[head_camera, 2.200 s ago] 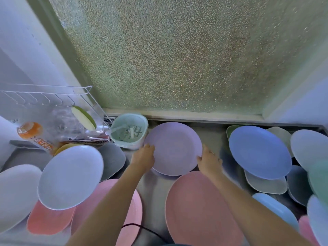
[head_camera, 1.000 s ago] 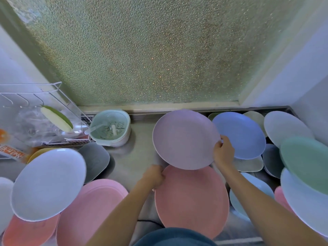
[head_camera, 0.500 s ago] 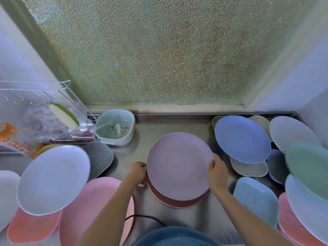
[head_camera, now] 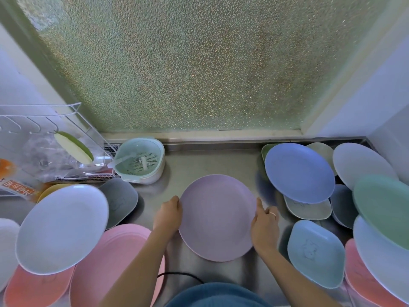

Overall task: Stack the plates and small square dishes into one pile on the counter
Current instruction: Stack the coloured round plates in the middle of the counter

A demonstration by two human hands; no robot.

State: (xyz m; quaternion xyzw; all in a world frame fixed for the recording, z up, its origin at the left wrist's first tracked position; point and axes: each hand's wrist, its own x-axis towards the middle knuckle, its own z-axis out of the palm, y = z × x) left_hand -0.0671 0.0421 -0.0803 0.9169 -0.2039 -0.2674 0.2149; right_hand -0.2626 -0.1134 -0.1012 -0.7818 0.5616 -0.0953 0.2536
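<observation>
Now the steel worktop (head_camera: pixel 221 160) runs from a wire rack (head_camera: pixel 44 120) at its back left corner to a crowd of dishes in its back right corner, under a wide frosted window (head_camera: pixel 199 63).

By the left edge a big white plate (head_camera: pixel 62 229) lies tilted over an orange dish (head_camera: pixel 33 286) and a broad pink plate (head_camera: pixel 110 262); a grey dish (head_camera: pixel 121 200) sits just behind them.

In the right part, a green plate (head_camera: pixel 385 209) leans over a pale blue plate (head_camera: pixel 380 262), and a blue plate (head_camera: pixel 298 171) rests on smaller dishes, with a white plate (head_camera: pixel 360 165) beside it near the corner.

In the middle of the worktop, near the front edge, lies the lilac plate (head_camera: pixel 218 217), flat. I cannot tell if another plate is under it.

The left hand (head_camera: pixel 168 216) touches its left rim with the fingers curled, and the right hand (head_camera: pixel 264 224), with a ring, touches its right rim with the fingers loosely bent along the edge. Neither hand seems to clamp the plate; they are only laid against it.

Just right of the right hand sits a light blue square dish (head_camera: pixel 316 253), apart from the lilac plate.

Behind the left hand, a mint strainer bowl (head_camera: pixel 141 160) stands by the back edge, next to the rack.

A green and white scrubber (head_camera: pixel 74 147) hangs on the rack.
</observation>
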